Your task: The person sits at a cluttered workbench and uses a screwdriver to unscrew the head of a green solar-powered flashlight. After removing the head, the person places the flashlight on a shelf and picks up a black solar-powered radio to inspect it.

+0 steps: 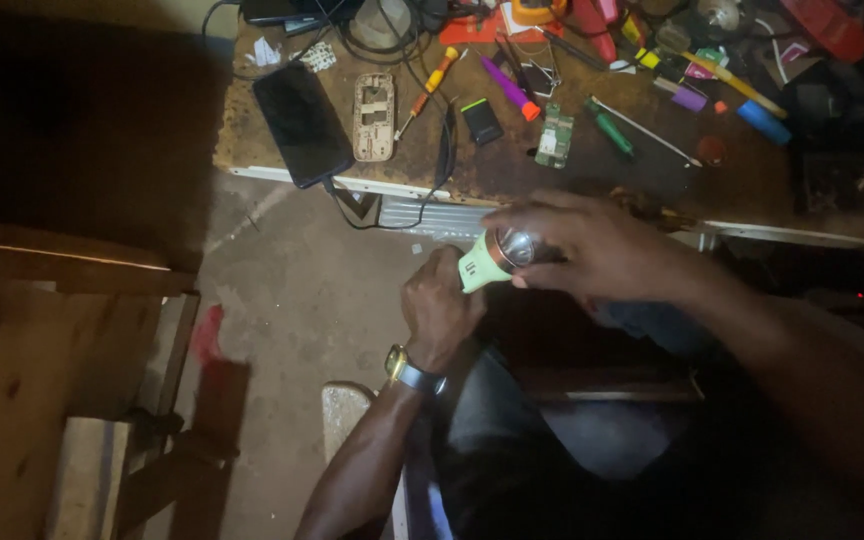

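A pale green torch point(479, 263) with a shiny silver reflector head is held over my lap, just below the workbench edge. My left hand point(439, 308), with a gold watch on the wrist, grips the torch's green body from below. My right hand point(592, 243) reaches in from the right and wraps its fingers around the silver head end. Both hands touch the torch at once.
The worn workbench point(252, 150) above holds a black phone point(302, 122), a beige phone frame point(374, 116), a small green circuit board point(554, 137), screwdrivers point(427, 92), a purple marker point(508, 87) and cables. Wooden planks point(42, 380) stand at left on a concrete floor.
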